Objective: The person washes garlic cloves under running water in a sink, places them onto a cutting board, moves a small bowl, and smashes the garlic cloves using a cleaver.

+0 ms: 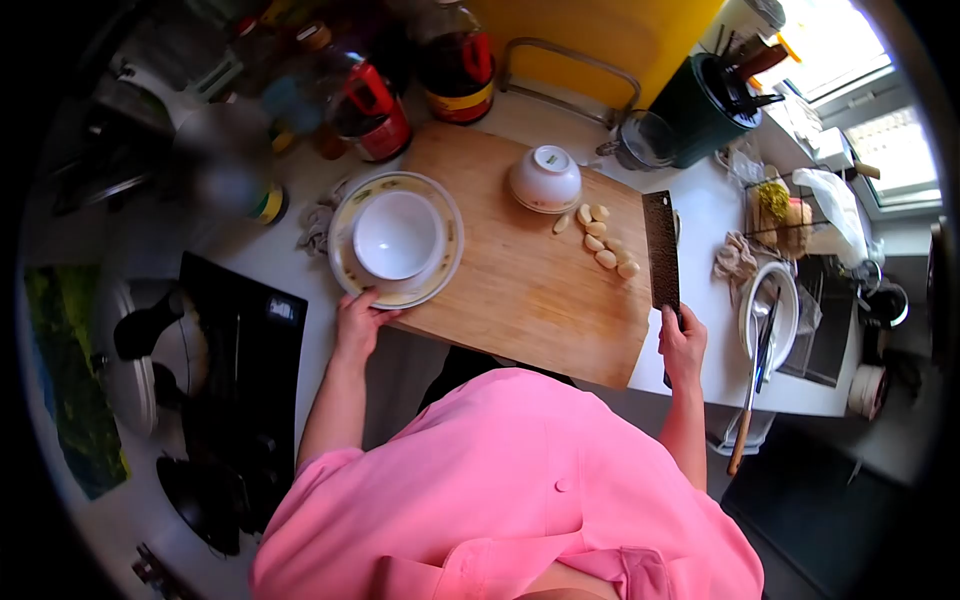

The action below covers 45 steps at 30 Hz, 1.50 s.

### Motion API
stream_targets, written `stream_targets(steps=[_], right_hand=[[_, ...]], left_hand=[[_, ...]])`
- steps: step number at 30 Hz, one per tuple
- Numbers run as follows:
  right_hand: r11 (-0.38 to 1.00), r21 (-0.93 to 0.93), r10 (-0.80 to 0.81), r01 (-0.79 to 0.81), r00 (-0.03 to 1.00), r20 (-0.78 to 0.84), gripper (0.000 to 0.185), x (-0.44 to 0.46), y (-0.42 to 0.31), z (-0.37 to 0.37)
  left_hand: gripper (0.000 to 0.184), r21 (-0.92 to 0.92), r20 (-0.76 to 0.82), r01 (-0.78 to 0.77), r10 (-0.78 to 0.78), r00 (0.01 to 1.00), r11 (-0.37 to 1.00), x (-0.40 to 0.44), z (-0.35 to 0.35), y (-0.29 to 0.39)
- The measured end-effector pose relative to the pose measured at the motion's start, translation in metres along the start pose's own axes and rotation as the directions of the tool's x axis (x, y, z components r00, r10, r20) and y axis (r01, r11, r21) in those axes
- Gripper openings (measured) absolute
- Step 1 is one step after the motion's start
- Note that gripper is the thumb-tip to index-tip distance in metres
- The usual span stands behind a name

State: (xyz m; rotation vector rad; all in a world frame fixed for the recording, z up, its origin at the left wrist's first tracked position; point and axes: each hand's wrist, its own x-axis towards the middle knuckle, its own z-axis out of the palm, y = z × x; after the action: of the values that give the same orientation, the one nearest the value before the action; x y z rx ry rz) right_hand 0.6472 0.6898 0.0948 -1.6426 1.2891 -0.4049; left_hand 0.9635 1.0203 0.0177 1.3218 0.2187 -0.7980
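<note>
My right hand (683, 345) grips the handle of a dark-bladed cleaver (660, 245), its blade pointing away from me along the right edge of the wooden cutting board (500, 310). My left hand (358, 325) is closed on the near rim of a plate with a yellow patterned border (452, 240); some fingers are hidden. A white bowl (398, 235) sits upright on that plate, which overlaps the board's left side. Toward the back of the board a small bowl (546, 180) rests upside down. Several peeled garlic cloves (606, 258) lie to its right.
Sauce bottles (460, 65) stand behind the board, and a glass mug (645, 140) beside a dark green utensil holder (700, 110). At right, a white basin (785, 335) holds long utensils. A black stovetop (250, 350) lies to the left, with a crumpled cloth (318, 220) near the plate.
</note>
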Motion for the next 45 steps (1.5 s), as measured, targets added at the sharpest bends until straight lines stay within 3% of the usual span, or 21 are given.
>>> stream_targets(steps=[7,17,28,29,37,41,45], right_hand=[[1.0,0.024,0.007,-0.005,0.997,-0.075,0.018,-0.01,-0.006,0.013],[1.0,0.024,-0.004,0.006,0.996,-0.088,0.02,-0.02,-0.014,0.024],[1.0,-0.013,-0.009,0.007,0.992,-0.124,0.019,-0.023,-0.001,0.022],[0.998,0.055,-0.001,0.007,0.993,-0.114,0.018,-0.026,-0.007,0.022],[0.995,0.099,0.012,-0.007,0.999,-0.048,0.016,-0.023,-0.001,0.021],[0.999,-0.044,-0.014,0.011,0.998,-0.06,0.021,-0.017,0.0,0.017],[0.979,-0.203,-0.05,0.018,0.987,-0.156,0.028,-0.014,0.003,0.012]], left_hand=[[0.026,-0.05,-0.038,-0.041,0.039,0.999,0.998,0.011,-0.069,0.026],[0.026,-0.105,-0.122,-0.041,0.028,0.992,0.994,0.033,-0.109,0.016],[0.031,-0.249,-0.15,-0.104,0.067,0.986,0.963,0.046,-0.077,0.013],[0.03,-0.251,-0.161,-0.125,0.086,0.983,0.96,0.047,-0.073,0.012],[0.028,-0.304,-0.196,-0.159,0.102,0.975,0.939,0.056,-0.047,0.015],[0.028,-0.384,-0.186,-0.135,0.067,0.98,0.914,0.076,-0.051,0.007],[0.029,-0.294,-0.2,-0.116,0.057,0.978,0.949,0.078,-0.037,0.022]])
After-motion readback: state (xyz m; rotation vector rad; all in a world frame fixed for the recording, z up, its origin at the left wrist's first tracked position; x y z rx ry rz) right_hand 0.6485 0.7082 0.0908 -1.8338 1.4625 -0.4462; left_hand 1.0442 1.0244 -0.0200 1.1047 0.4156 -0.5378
